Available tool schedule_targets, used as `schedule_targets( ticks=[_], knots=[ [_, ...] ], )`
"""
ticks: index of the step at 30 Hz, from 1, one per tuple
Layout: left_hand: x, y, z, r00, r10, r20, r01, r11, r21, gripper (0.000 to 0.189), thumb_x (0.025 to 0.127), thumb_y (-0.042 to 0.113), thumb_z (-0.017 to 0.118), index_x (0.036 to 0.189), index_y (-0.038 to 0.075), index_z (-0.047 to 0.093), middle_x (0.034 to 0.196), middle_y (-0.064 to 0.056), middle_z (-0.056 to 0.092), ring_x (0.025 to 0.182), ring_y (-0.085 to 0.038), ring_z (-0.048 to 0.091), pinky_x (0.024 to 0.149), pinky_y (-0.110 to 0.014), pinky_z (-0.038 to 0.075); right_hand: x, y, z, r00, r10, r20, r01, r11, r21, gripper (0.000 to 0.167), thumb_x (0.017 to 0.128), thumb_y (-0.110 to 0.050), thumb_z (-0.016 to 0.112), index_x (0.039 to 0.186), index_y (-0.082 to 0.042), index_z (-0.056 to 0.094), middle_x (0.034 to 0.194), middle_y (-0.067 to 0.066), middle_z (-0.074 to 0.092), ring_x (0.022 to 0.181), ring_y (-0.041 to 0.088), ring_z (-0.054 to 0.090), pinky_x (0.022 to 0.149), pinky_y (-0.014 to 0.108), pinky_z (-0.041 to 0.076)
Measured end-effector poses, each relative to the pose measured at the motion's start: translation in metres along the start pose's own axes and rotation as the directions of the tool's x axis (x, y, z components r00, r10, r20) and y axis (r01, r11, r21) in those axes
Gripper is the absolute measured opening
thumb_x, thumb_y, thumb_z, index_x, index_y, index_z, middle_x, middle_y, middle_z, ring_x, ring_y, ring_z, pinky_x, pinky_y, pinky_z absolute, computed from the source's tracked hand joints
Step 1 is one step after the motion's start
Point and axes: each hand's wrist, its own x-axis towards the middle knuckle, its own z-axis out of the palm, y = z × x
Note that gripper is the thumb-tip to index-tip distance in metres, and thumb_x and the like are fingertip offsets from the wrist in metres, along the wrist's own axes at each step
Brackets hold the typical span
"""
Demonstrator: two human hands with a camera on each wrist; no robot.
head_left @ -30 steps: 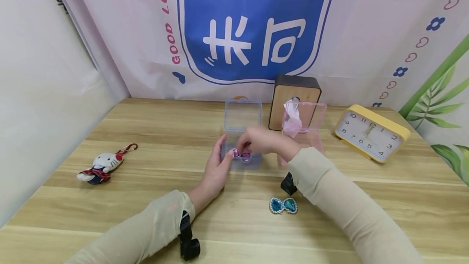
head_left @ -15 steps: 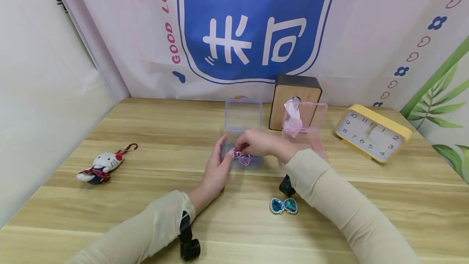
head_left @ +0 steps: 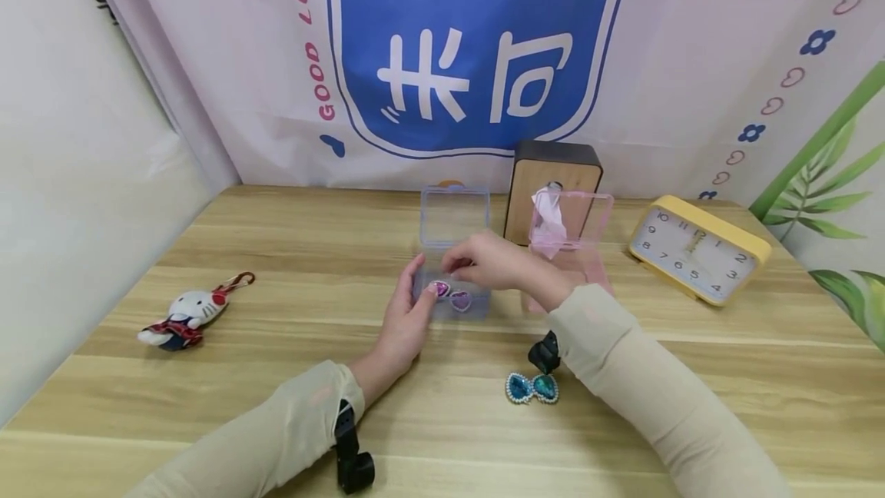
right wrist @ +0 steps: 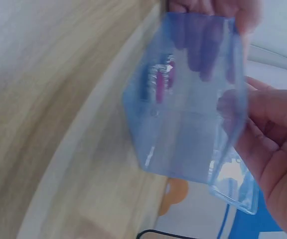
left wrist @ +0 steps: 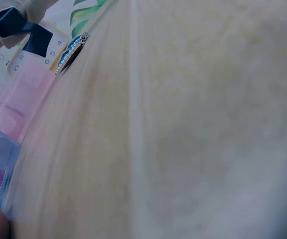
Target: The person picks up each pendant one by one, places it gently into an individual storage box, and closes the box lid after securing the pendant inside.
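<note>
In the head view my left hand (head_left: 401, 321) grips the left side of a clear blue plastic box (head_left: 478, 309), its thumb over the rim. The hinged lid (head_left: 454, 218) stands up at the back. Inside near the front wall lies a pink-purple bow-shaped rhinestone ornament (head_left: 460, 300). Just above the opening is my right hand (head_left: 492, 261), fingers loosely bent with nothing visible between them. In the right wrist view those fingertips (right wrist: 227, 103) show through the blue wall, apart from the ornament (right wrist: 161, 84). A blue bow-shaped rhinestone ornament (head_left: 531, 388) lies on the table nearer me.
A pink clear box (head_left: 596, 271) with a raised lid stands just right of the blue one. Behind it is a wooden-fronted tissue box (head_left: 520, 198). A yellow clock (head_left: 698, 250) stands at the right, a plush cat keychain (head_left: 190, 313) at the left.
My right hand has let go of the pink-purple ornament and risen slightly from it, leaving it in the blue box. My left hand keeps its grip on the box.
</note>
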Motion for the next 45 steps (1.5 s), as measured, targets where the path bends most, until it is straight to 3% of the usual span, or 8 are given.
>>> schedule_targets(
  ticks=[4, 8, 15, 19, 27, 31, 38, 45],
  knots=[
    [0.0, 0.002, -0.001, 1.0, 0.013, -0.022, -0.013, 1.0, -0.004, 0.052, 0.095, 0.014, 0.046, 0.144, 0.009, 0.03, 0.152, -0.013, 0.024, 0.14, -0.027, 0.017, 0.116, -0.044, 0.014, -0.01, -0.004, -0.006, 0.999, -0.007, -0.046, 0.008, 1.0, 0.017, 0.014, 0.086, -0.003, 0.062, 0.098, -0.003, 0.07, 0.092, 0.009, 0.07, 0.082, 0.015, 0.064, 0.076, 0.025, 0.055],
    [0.001, 0.006, -0.002, 0.995, 0.09, -0.031, -0.09, 0.996, -0.004, 0.054, 0.094, 0.011, 0.048, 0.144, 0.005, 0.028, 0.153, -0.014, 0.02, 0.141, -0.026, 0.015, 0.116, -0.042, 0.013, -0.024, -0.006, -0.009, 0.995, -0.007, -0.098, 0.011, 0.999, 0.043, 0.015, 0.086, -0.004, 0.062, 0.098, -0.005, 0.071, 0.093, 0.008, 0.071, 0.081, 0.013, 0.064, 0.075, 0.023, 0.055],
    [0.007, 0.021, -0.003, 0.958, 0.288, 0.001, -0.287, 0.956, 0.063, 0.055, 0.09, 0.004, 0.051, 0.142, 0.006, 0.033, 0.153, -0.01, 0.02, 0.141, -0.024, 0.018, 0.116, -0.043, 0.015, -0.056, -0.01, -0.018, 0.983, 0.077, -0.165, -0.057, 0.991, 0.121, 0.017, 0.088, -0.008, 0.061, 0.102, -0.007, 0.069, 0.097, 0.007, 0.07, 0.083, 0.012, 0.063, 0.075, 0.027, 0.055],
    [0.008, 0.032, 0.003, 0.946, 0.322, 0.042, -0.324, 0.944, 0.058, 0.053, 0.091, 0.006, 0.051, 0.142, 0.008, 0.035, 0.151, -0.007, 0.027, 0.139, -0.021, 0.023, 0.116, -0.04, 0.018, -0.076, -0.008, -0.02, 0.973, 0.144, -0.181, -0.109, 0.976, 0.188, 0.017, 0.088, -0.008, 0.061, 0.103, -0.005, 0.069, 0.097, 0.008, 0.07, 0.081, 0.012, 0.062, 0.073, 0.029, 0.055],
    [0.011, 0.043, 0.023, 0.936, 0.324, 0.141, -0.326, 0.945, -0.014, 0.049, 0.093, 0.007, 0.05, 0.14, 0.001, 0.036, 0.148, -0.012, 0.033, 0.135, -0.022, 0.031, 0.107, -0.031, 0.034, -0.106, -0.004, -0.007, 0.974, 0.139, -0.18, -0.096, 0.969, 0.229, 0.017, 0.086, -0.01, 0.064, 0.101, -0.004, 0.069, 0.096, 0.009, 0.07, 0.082, 0.01, 0.063, 0.073, 0.026, 0.056],
    [0.011, 0.051, 0.034, 0.948, 0.262, 0.178, -0.262, 0.965, -0.028, 0.049, 0.094, 0.011, 0.051, 0.141, 0.004, 0.037, 0.147, -0.009, 0.034, 0.133, -0.022, 0.035, 0.104, -0.028, 0.037, -0.117, -0.004, 0.003, 0.979, 0.143, -0.146, -0.096, 0.953, 0.288, 0.018, 0.086, -0.008, 0.063, 0.101, 0.0, 0.069, 0.097, 0.013, 0.07, 0.083, 0.008, 0.063, 0.074, 0.027, 0.056],
    [0.016, 0.06, 0.057, 0.952, 0.14, 0.272, -0.128, 0.99, -0.062, 0.054, 0.093, 0.012, 0.052, 0.143, 0.006, 0.033, 0.149, -0.007, 0.029, 0.136, -0.019, 0.03, 0.108, -0.026, 0.029, -0.132, -0.006, 0.025, 0.981, 0.182, -0.062, -0.143, 0.906, 0.399, 0.023, 0.09, -0.013, 0.059, 0.104, 0.003, 0.066, 0.102, 0.015, 0.068, 0.088, 0.004, 0.061, 0.077, 0.024, 0.054],
    [0.019, 0.062, 0.081, 0.94, 0.064, 0.334, -0.062, 0.998, -0.016, 0.06, 0.091, 0.014, 0.055, 0.145, 0.007, 0.029, 0.152, -0.011, 0.021, 0.138, -0.024, 0.025, 0.112, -0.034, 0.025, -0.142, -0.006, 0.04, 0.982, 0.167, -0.093, -0.102, 0.87, 0.483, 0.025, 0.089, -0.01, 0.059, 0.108, 0.006, 0.063, 0.108, 0.019, 0.065, 0.097, 0.021, 0.062, 0.083, 0.025, 0.053]
  ],
)
